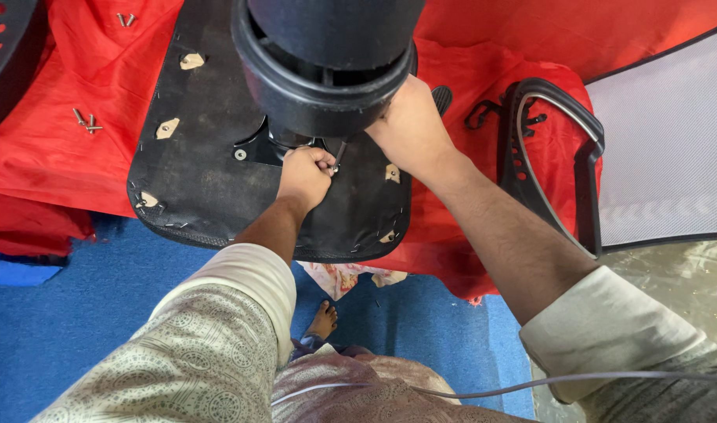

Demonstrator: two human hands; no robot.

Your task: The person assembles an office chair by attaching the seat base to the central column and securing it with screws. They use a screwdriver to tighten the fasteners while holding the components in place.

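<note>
Loose screws (86,121) and a mesh backrest (664,157) lie on red cloth (53,149). My left hand (305,176) grips a hex key (339,153) at the seat base (202,157); right hand (409,129) clasps the black cylinder (327,70) above.

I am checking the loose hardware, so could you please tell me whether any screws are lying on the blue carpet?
No, the loose screws lie on the red cloth, not on the blue carpet.

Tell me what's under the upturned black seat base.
A red cloth lies under the seat base and shows on every side, with loose screws on it at the left. Whatever the cloth rests on is covered. The left hand holds a thin tool above it.
</note>
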